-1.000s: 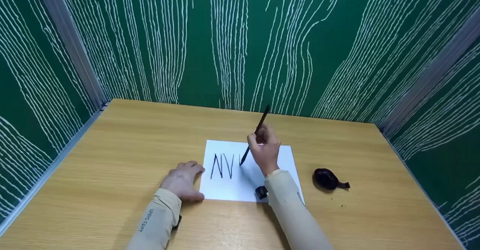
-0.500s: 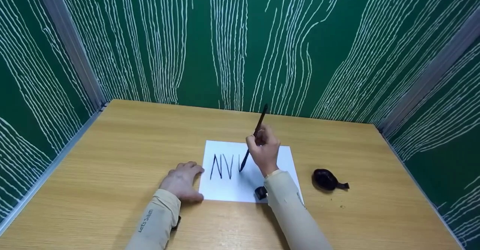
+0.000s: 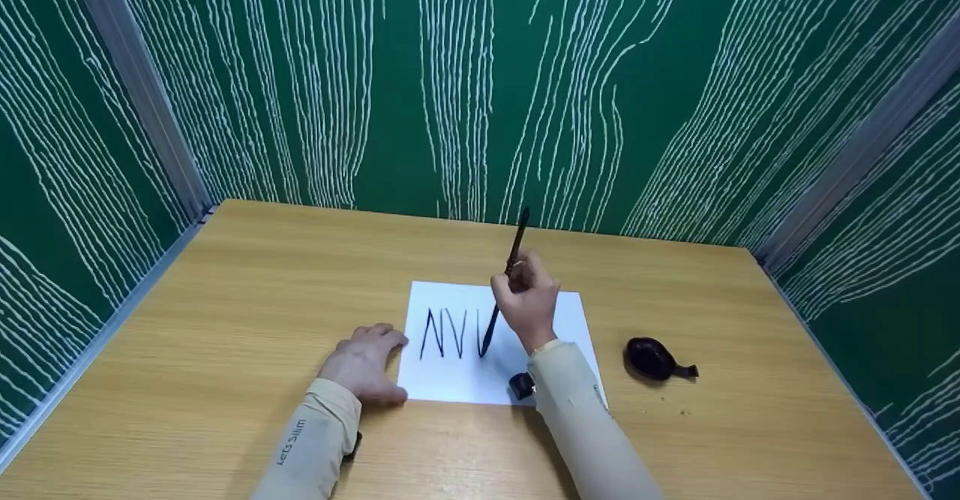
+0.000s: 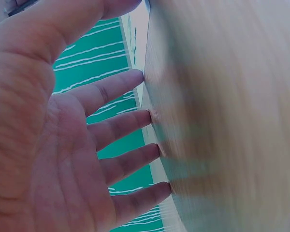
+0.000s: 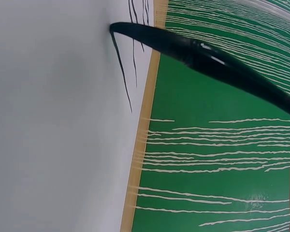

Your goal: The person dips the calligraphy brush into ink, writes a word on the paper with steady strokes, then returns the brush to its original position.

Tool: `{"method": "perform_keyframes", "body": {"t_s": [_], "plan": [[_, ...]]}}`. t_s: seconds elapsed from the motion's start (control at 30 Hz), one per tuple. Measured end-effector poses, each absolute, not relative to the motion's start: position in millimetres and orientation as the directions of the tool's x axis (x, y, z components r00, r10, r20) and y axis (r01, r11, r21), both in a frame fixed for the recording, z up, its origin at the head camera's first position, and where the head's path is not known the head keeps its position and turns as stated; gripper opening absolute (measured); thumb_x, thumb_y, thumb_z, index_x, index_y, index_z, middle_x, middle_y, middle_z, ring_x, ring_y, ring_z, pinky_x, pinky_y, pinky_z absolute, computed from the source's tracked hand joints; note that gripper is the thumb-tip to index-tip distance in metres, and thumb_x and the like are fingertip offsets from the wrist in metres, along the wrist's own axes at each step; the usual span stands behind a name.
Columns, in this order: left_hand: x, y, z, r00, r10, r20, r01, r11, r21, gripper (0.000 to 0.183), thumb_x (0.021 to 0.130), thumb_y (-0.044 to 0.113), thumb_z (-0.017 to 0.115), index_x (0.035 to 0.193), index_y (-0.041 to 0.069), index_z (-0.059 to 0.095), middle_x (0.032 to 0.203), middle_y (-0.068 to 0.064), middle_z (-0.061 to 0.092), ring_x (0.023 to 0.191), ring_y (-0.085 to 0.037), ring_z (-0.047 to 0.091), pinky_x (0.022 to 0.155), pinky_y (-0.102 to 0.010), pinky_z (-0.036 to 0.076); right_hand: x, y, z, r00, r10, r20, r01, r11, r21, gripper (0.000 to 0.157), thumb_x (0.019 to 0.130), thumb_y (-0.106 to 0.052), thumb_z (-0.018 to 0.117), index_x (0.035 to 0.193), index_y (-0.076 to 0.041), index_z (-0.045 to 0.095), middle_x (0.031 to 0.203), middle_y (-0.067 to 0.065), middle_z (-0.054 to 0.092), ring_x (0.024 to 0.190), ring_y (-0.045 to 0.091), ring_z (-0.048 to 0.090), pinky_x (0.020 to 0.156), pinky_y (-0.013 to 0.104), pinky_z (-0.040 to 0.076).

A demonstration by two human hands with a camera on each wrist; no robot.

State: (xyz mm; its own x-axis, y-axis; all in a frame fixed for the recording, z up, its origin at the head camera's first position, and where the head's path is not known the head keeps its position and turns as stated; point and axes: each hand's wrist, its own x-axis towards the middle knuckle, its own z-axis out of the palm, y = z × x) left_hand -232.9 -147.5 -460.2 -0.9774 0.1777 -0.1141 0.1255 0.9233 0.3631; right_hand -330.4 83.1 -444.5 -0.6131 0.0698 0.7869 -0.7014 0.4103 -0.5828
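My right hand (image 3: pixel 529 305) pinches a slim black paintbrush (image 3: pixel 514 249), its handle slanting up and away. In the right wrist view, the brush's dark bent tip (image 5: pixel 135 32) meets the white paper (image 5: pixel 63 135) at the end of a thin black stroke (image 5: pixel 121 72). The head view shows an N, a V and this vertical line on the paper (image 3: pixel 450 384). With fingers spread, my left hand (image 3: pixel 364 365) rests at the sheet's left edge. Its fingertips (image 4: pixel 154 150) touch the table in the left wrist view.
A small dark oval dish (image 3: pixel 651 359) with a short handle stands on the wooden table (image 3: pixel 262 275) right of the paper. A small black block (image 3: pixel 523 385) sits by my right wrist. Green panels with white wavy lines (image 3: pixel 405 110) enclose the table's back and sides.
The brush tip has moved down the paper toward me, lengthening the third black stroke. The handle has tipped slightly left. My left hand has stayed in place.
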Motion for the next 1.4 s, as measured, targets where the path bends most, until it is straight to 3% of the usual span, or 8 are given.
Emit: {"method": "perform_keyframes", "body": {"t_s": [0.3, 0.6, 0.83, 1.13, 1.4], "plan": [[-233.3, -147.8, -459.6, -0.976, 0.177, -0.123, 0.121, 0.921, 0.37, 0.077, 0.053, 0.041, 0.075, 0.123, 0.022, 0.047, 0.135, -0.006, 0.037, 0.123, -0.029, 0.033, 0.096, -0.05, 0.032, -328.7, 84.1, -442.3, -0.636, 0.071, 0.768, -0.689, 0.397, -0.606, 0.018, 0.07, -0.004, 0.054, 0.085, -0.015, 0.055, 0.056, -0.006, 0.054, 0.045, 0.004, 0.046, 0.039, 0.02, 0.039], [-231.8, -147.8, -459.4, -0.979, 0.163, -0.12, 0.108, 0.922, 0.372, 0.077, 0.053, 0.039, 0.075, 0.123, 0.022, 0.047, 0.135, -0.005, 0.037, 0.124, -0.028, 0.032, 0.096, -0.049, 0.032, -335.2, 101.4, -435.1, -0.618, 0.218, 0.755, -0.649, 0.401, -0.647, 0.015, 0.076, -0.005, 0.054, 0.088, -0.014, 0.053, 0.062, -0.003, 0.057, 0.053, 0.008, 0.05, 0.046, 0.019, 0.043], [-231.5, -146.5, -459.1, -0.979, 0.16, -0.124, 0.102, 0.92, 0.378, 0.079, 0.052, 0.039, 0.075, 0.123, 0.023, 0.047, 0.136, -0.005, 0.037, 0.124, -0.028, 0.032, 0.097, -0.052, 0.031, -339.4, 105.2, -439.9, -0.662, 0.177, 0.728, -0.605, 0.447, -0.659, 0.015, 0.079, -0.013, 0.055, 0.093, -0.018, 0.052, 0.07, -0.007, 0.061, 0.062, 0.003, 0.057, 0.059, 0.02, 0.051], [-232.0, -146.9, -462.1, -0.98, 0.181, -0.076, 0.144, 0.925, 0.352, 0.075, 0.053, 0.04, 0.074, 0.121, 0.021, 0.049, 0.133, -0.006, 0.04, 0.122, -0.028, 0.035, 0.094, -0.048, 0.034, -343.2, 102.6, -443.1, -0.589, 0.13, 0.798, -0.678, 0.458, -0.575, 0.018, 0.076, -0.006, 0.057, 0.093, -0.013, 0.054, 0.069, -0.004, 0.061, 0.063, 0.004, 0.059, 0.057, 0.017, 0.05], [-232.4, -146.7, -461.3, -0.98, 0.175, -0.095, 0.131, 0.926, 0.354, 0.076, 0.053, 0.04, 0.074, 0.122, 0.021, 0.048, 0.134, -0.006, 0.039, 0.122, -0.028, 0.034, 0.095, -0.049, 0.034, -342.1, 102.3, -445.4, -0.645, 0.117, 0.755, -0.628, 0.483, -0.61, 0.019, 0.078, -0.007, 0.057, 0.095, -0.015, 0.054, 0.073, -0.005, 0.061, 0.067, 0.003, 0.059, 0.062, 0.019, 0.052]]}}
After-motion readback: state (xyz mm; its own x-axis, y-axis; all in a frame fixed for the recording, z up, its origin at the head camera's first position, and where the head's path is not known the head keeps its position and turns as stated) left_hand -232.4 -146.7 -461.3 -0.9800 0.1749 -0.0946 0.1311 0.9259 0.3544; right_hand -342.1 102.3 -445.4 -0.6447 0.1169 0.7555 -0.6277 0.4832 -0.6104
